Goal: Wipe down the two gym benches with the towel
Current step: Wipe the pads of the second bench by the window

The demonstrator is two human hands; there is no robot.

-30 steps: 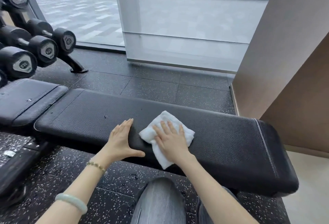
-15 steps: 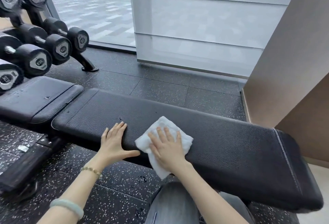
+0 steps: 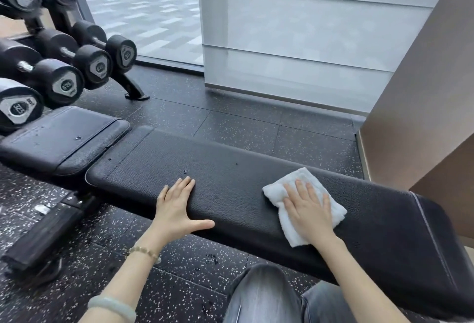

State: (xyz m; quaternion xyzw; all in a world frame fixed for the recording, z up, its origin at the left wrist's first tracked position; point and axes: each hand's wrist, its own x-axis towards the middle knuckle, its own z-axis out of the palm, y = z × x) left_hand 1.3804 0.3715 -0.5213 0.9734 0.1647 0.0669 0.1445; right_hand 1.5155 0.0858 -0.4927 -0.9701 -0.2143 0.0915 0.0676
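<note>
Grey denim knees (image 3: 259, 294) sit lowest in view, over the speckled rubber floor (image 3: 77, 284). Just beyond, the left hand (image 3: 177, 207) lies flat with straight fingers on the near edge of the long black padded surface (image 3: 230, 181), thumb spread along its front side, grasping nothing. Well apart to its right, the right hand (image 3: 306, 210) presses flat on the folded white towel (image 3: 275, 189), which lies on that surface toward its right end. Farther left a shorter pad (image 3: 59, 138) adjoins it, with racked dumbbells (image 3: 64, 84) behind.

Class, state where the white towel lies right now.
In the head view, the towel lies on the long bench pad, right of centre, pressed flat under the right hand.
</note>
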